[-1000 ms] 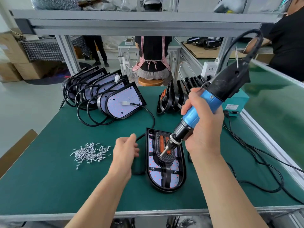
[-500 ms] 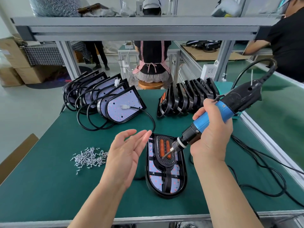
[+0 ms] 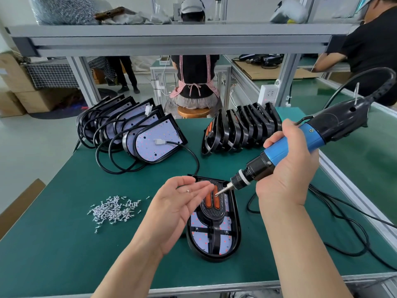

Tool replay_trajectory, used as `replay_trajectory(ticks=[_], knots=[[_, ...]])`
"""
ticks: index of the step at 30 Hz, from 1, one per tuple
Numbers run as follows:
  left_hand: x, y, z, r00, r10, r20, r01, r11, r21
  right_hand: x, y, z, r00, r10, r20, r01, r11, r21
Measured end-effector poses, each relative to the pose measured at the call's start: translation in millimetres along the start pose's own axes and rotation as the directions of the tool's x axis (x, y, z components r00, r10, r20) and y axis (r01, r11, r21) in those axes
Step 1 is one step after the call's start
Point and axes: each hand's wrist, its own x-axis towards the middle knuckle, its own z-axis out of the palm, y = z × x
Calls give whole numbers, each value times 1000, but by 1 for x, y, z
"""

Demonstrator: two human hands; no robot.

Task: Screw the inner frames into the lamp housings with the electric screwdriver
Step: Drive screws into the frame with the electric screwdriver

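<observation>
Steel screw (image 3: pixel 188 191) is lying in the open left hand (image 3: pixel 178 203) while the right hand (image 3: pixel 285 168) is gripping the electric screwdriver (image 3: pixel 300 147); loading its bit comes next, then seating over the inner frame (image 3: pixel 213 206)

Both forearms are bare to the lower edge of the view with no sleeve, glove, watch or wristband showing, and neither the left hand (image 3: pixel 178 208) nor the right hand (image 3: pixel 285 175) wears any ring, the fingernails short and unpainted
</observation>
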Motion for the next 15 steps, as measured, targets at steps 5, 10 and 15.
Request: replay_trajectory(ticks=[5, 10, 15], knots=[[-3, -5, 5, 999, -29, 42, 23, 991, 133, 2, -5, 9, 998, 52, -39, -48, 996, 78], [-7, -7, 12, 996, -46, 77, 23, 960, 278, 1, -4, 19, 977, 194, -93, -169, 959, 227], [-7, -9, 14, 999, -35, 10, 30, 961, 276, 1, -5, 21, 976, 193, -101, -166, 959, 229]])
